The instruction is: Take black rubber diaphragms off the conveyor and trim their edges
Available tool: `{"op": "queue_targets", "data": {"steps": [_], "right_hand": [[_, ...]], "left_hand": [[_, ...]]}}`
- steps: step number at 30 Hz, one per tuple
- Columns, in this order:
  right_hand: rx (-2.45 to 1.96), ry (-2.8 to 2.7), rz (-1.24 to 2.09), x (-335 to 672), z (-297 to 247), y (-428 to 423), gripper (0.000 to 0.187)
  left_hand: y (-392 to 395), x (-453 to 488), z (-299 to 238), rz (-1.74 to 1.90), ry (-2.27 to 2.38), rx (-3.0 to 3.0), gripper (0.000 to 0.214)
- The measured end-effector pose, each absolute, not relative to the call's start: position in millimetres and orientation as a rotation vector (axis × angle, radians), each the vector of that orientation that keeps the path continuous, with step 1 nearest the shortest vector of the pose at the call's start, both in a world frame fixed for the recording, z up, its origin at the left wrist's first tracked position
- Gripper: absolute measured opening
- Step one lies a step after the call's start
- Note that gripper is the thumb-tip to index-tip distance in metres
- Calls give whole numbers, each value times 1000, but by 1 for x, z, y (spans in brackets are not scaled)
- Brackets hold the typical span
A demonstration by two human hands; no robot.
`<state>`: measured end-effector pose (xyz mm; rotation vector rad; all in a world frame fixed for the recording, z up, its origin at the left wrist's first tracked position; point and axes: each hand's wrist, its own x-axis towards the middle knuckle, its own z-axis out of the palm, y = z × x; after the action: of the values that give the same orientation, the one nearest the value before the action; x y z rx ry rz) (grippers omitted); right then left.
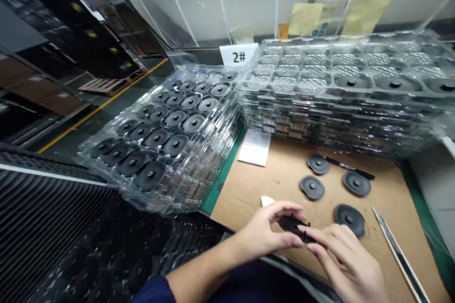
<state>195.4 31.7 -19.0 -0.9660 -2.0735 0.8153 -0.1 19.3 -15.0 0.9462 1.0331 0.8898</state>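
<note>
My left hand and my right hand meet low in the view over a sheet of cardboard. Both pinch a small black part between their fingertips. Several round dark grey discs with a centre nub lie loose on the cardboard just beyond my hands, the nearest one beside my right fingers.
A stack of clear blister trays filled with discs stands at left; a taller, mostly unfilled stack at the back right. A "2#" label, a white paper slip, a black pen and a thin metal strip lie around.
</note>
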Motion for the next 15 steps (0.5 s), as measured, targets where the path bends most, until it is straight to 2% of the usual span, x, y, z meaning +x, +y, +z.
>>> {"op": "queue_targets", "data": {"steps": [2, 5, 7, 10, 12, 15], "right_hand": [[-1037, -1985, 782, 182, -20, 37, 12], [-987, -1974, 913, 163, -26, 41, 35], [-852, -2034, 1006, 152, -39, 43, 42], [-852, -2085, 1037, 140, -74, 47, 37], [-977, -2094, 973, 135, -100, 48, 39], [-1099, -2066, 839, 131, -132, 44, 47]], "left_hand": [[20, -6, -13, 866, 1071, 795, 55], [12, -29, 10, 834, 1150, 776, 53], [3, -53, 40, 781, 1257, 853, 35], [3, -96, 95, 522, 1598, 1540, 15], [21, -125, 127, 498, 1773, 1852, 22], [80, -169, 156, 533, 2160, 2160, 19]]}}
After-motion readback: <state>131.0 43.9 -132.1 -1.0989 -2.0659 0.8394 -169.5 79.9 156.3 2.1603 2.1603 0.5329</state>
